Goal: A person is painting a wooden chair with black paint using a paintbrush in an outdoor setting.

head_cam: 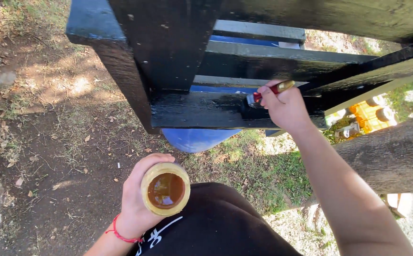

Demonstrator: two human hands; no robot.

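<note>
My left hand (135,201) grips a round yellowish container (165,188) filled with dark brown liquid, held low above my dark-clothed knee. A red string circles that wrist. My right hand (284,106) holds a paintbrush (267,93) with a red handle and gold end, its bristles pressed on a wet, glossy black wooden plank (197,110). That plank belongs to a black-painted wooden frame (168,42) made of several boards right in front of me.
A blue barrel (194,139) stands behind and under the frame. A rough tree trunk (389,159) leans across the right side. Yellow objects (370,115) lie beyond the boards. Bare dirt with dry leaves spreads left, grass patches lie under the frame.
</note>
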